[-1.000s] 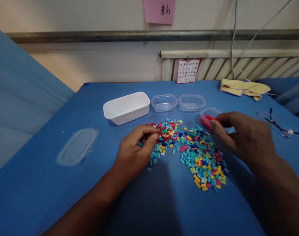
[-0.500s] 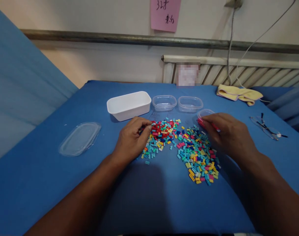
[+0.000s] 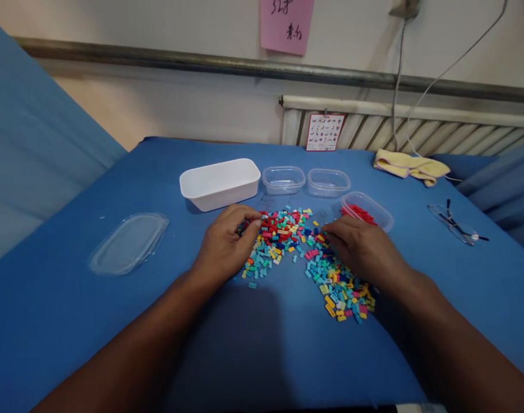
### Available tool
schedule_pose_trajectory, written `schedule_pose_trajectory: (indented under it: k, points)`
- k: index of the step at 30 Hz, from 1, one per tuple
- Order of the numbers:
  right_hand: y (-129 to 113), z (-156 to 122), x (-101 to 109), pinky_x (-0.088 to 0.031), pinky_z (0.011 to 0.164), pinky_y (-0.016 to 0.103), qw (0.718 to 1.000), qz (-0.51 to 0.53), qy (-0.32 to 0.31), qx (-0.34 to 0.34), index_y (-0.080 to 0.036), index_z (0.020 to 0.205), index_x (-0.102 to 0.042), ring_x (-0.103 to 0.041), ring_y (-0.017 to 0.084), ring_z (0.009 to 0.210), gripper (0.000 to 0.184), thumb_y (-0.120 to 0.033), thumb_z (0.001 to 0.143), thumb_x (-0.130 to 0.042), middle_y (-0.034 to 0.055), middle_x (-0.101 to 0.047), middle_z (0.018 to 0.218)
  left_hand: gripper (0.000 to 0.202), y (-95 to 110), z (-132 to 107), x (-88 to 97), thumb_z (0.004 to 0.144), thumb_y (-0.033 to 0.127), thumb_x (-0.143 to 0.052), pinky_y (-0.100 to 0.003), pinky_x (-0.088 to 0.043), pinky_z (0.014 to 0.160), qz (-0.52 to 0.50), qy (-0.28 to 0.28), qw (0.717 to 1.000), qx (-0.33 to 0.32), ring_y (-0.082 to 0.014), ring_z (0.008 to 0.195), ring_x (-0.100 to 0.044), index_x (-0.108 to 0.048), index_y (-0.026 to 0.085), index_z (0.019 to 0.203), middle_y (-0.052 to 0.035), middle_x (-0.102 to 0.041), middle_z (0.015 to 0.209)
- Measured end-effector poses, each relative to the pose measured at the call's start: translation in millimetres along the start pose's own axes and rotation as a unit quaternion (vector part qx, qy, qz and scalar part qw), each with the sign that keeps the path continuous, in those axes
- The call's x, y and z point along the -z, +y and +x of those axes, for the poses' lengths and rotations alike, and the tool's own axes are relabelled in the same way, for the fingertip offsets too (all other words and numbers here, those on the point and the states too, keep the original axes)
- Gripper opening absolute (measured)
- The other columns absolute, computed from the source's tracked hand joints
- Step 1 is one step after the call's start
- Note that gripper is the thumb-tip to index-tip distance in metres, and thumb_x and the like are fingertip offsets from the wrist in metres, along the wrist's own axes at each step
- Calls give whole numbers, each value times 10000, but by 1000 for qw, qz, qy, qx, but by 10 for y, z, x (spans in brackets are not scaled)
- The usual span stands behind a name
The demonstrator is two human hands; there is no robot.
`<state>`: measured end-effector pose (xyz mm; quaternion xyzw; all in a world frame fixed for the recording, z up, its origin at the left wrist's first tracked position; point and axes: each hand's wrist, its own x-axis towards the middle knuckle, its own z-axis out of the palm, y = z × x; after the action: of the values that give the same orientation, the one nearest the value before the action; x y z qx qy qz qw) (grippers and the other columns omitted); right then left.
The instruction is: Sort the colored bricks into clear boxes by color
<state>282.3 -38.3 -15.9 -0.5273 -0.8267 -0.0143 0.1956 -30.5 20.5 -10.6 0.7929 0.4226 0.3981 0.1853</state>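
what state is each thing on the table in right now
white tub: open, empty
left clear container: lidless, empty
middle clear container: lidless, empty
right clear container: lidless, holds red bricks
clear lid: off, lying apart
brick pile: loose, mixed colours
left hand: fingers curled on pile
right hand: palm down on pile

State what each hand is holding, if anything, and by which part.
It cannot be told: the left hand and right hand both rest fingertips-down in the coloured bricks, and any pinched brick is hidden.
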Motion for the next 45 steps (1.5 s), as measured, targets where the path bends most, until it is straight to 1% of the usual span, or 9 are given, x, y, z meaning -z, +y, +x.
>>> schedule_pose_trajectory:
  k: [5,18,22,25,30,34,37,42,45]
  points:
    - [-6,65,-135,-580,830,369,999,22,-44,5,-234,1220,-783,-769,264,1029,255,-198,1070,-580,70,-829,1170,139,-21,-16,-35,1044,280,-630,-371,-544,966,-7,-12,1000,10,-212,1064,-702,-754,217,1039,-51,-752,1096]
    - [-44,35,5,-553,751,341,994,88,-66,-18,-234,1138,-742,-726,226,908,189,-181,1029,-597,54,-777,1018,143,-35,-18,-12,1037,279,-636,-363,-562,954,-4,-21,1000,4,-207,1047,-705,-760,214,1064,-55,-756,1101]
    - [71,-18,179,-587,829,408,997,62,35,-3,-240,1204,-731,-736,267,988,220,-217,1024,-608,90,-778,1091,154,-33,-10,-3,1036,300,-635,-366,-560,960,6,-20,1000,21,-217,1062,-709,-763,220,1065,-55,-760,1110]
    - [247,-62,299,-591,838,452,989,-26,124,-69,-252,1176,-756,-737,310,1021,213,-234,1024,-607,109,-783,1119,159,-35,-17,-10,1037,303,-629,-370,-558,975,7,-25,999,24,-220,1078,-705,-762,220,1068,-61,-756,1122]
    - [188,-51,242,-600,928,499,981,-50,178,-63,-248,1187,-760,-727,334,1105,208,-250,1050,-603,120,-784,1188,137,-22,-34,-28,1033,271,-631,-387,-560,1000,-7,-28,999,21,-212,1068,-701,-760,227,1051,-57,-752,1119]
    - [-177,55,26,-628,909,463,994,55,80,54,-239,1208,-748,-754,291,1040,200,-229,1072,-601,104,-802,1145,141,9,-33,-20,1032,252,-626,-399,-569,996,-4,-24,1000,15,-215,1065,-712,-764,228,1049,-65,-757,1106]
    - [-359,173,-143,-636,969,493,993,86,45,64,-222,1282,-733,-747,303,1130,245,-226,1083,-591,128,-788,1260,179,39,-39,-13,1038,256,-614,-437,-567,1036,13,-36,999,-32,-239,1116,-721,-780,229,1101,-85,-777,1144]
    - [-395,281,-300,-494,1231,588,988,116,-17,98,-187,1545,-586,-545,326,1516,508,-101,1047,-527,189,-575,1624,412,91,-87,-33,1060,340,-618,-562,-391,1282,57,-163,977,-122,-317,1508,-545,-685,250,1457,-119,-630,1579]
    - [-335,228,-287,-463,1263,581,979,145,-47,132,-199,1587,-549,-503,305,1555,597,-56,1008,-525,178,-553,1648,449,91,-99,-24,1084,401,-589,-565,-322,1328,76,-234,962,-117,-319,1564,-489,-657,257,1504,-105,-604,1613]
